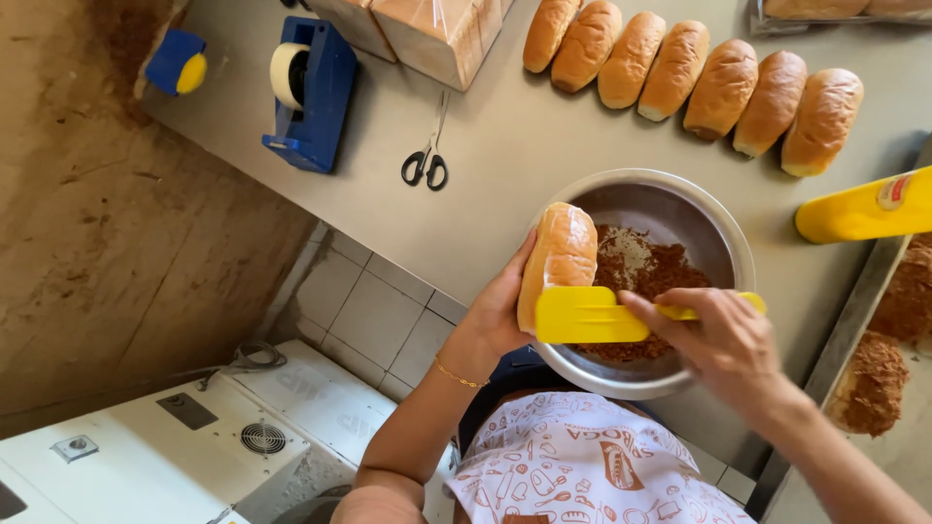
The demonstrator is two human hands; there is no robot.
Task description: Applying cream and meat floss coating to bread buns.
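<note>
My left hand [500, 315] holds a golden oblong bread roll [560, 252] upright over the near rim of a metal bowl [718, 228]. My right hand [723, 340] grips a yellow plastic spatula [587, 314] by its handle. The flat blade lies against the lower side of the roll. Brown shredded filling [652, 272] with a paler patch lies in the bowl, behind the roll and the spatula.
A row of several rolls [680, 73] lies at the back of the grey table [505, 165]. Black scissors [427, 160], a blue tape dispenser [311, 92], wrapped loaves [437, 29], a yellow bottle [864, 209] and a tray of filling-coated rolls [879, 378] surround the bowl.
</note>
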